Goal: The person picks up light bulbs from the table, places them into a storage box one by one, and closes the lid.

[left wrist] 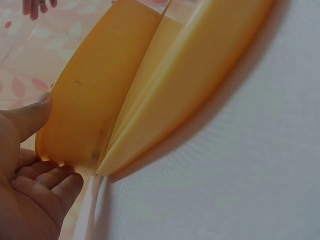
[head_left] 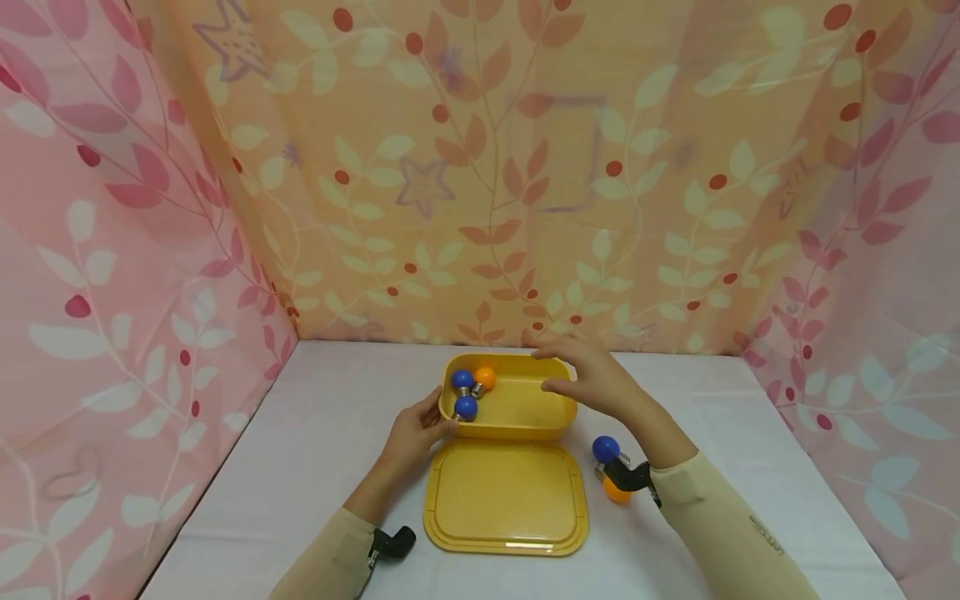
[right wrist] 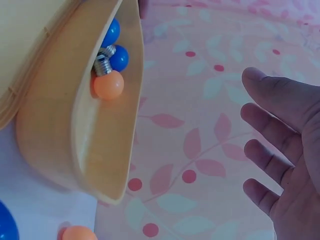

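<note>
A yellow plastic box (head_left: pixel 525 432) holds two blue light bulbs (head_left: pixel 466 407) and an orange light bulb (head_left: pixel 485 378) at its left end, their metal screw bases close together. My left hand (head_left: pixel 415 429) holds the box by its left end, with the thumb against the wall in the left wrist view. Over the box's right end is my right hand (head_left: pixel 596 377), fingers spread and nothing in them. In the right wrist view, the right hand (right wrist: pixel 285 145) is apart from the box wall.
A yellow lid (head_left: pixel 506 500) lies flat in front of the box. Right of it, another blue bulb (head_left: pixel 605 448) and another orange bulb (head_left: pixel 618 490) rest on the white table (head_left: pixel 330 417), partly behind the black wrist camera. Patterned cloth hangs on three sides.
</note>
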`<state>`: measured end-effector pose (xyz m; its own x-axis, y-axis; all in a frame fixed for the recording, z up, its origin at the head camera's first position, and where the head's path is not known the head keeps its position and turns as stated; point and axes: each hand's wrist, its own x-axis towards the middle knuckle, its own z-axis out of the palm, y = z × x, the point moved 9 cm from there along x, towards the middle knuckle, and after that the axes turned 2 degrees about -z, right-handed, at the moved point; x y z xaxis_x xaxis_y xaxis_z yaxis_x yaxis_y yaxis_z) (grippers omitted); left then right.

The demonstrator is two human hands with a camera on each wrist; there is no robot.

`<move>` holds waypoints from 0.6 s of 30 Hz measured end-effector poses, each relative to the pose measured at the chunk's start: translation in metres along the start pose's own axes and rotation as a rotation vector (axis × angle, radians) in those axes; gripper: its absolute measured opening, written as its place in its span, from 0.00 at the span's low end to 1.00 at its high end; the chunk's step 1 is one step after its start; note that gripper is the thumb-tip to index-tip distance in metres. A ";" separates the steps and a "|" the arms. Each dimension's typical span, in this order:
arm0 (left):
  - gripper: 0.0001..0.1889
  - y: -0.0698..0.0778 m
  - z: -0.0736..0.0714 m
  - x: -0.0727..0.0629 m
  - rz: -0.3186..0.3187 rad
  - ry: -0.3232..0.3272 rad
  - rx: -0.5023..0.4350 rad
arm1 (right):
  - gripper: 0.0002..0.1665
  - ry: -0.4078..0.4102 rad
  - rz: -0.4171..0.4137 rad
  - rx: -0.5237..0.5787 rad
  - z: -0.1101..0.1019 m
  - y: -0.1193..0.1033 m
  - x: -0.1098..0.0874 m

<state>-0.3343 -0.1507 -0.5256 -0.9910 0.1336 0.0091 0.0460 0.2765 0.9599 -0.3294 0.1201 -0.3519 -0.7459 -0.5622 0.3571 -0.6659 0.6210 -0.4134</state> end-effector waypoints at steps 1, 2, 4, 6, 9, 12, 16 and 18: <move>0.42 0.000 0.000 0.000 -0.001 0.001 -0.001 | 0.26 0.010 -0.001 0.004 -0.002 0.000 -0.005; 0.42 0.000 0.000 0.000 0.000 -0.001 -0.005 | 0.26 0.020 -0.003 0.004 -0.004 -0.001 -0.010; 0.42 0.000 0.000 0.000 0.001 -0.003 -0.012 | 0.27 0.038 0.003 0.008 -0.006 0.000 -0.021; 0.42 0.000 0.000 -0.001 0.001 -0.003 -0.013 | 0.28 0.053 0.009 0.003 -0.009 0.000 -0.032; 0.42 0.001 0.000 -0.001 0.008 0.001 -0.003 | 0.28 0.070 0.017 -0.018 -0.011 0.002 -0.050; 0.42 0.001 0.000 -0.001 0.009 0.004 0.003 | 0.28 0.087 0.024 -0.033 -0.013 0.005 -0.068; 0.42 0.002 -0.001 -0.001 0.011 0.002 0.003 | 0.28 0.137 0.018 -0.026 -0.016 0.010 -0.091; 0.42 0.002 0.000 -0.001 0.010 -0.002 0.002 | 0.29 0.168 0.016 -0.031 -0.016 0.014 -0.102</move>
<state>-0.3335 -0.1504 -0.5235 -0.9903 0.1379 0.0179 0.0559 0.2768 0.9593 -0.2626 0.1952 -0.3805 -0.7457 -0.4547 0.4870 -0.6524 0.6467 -0.3951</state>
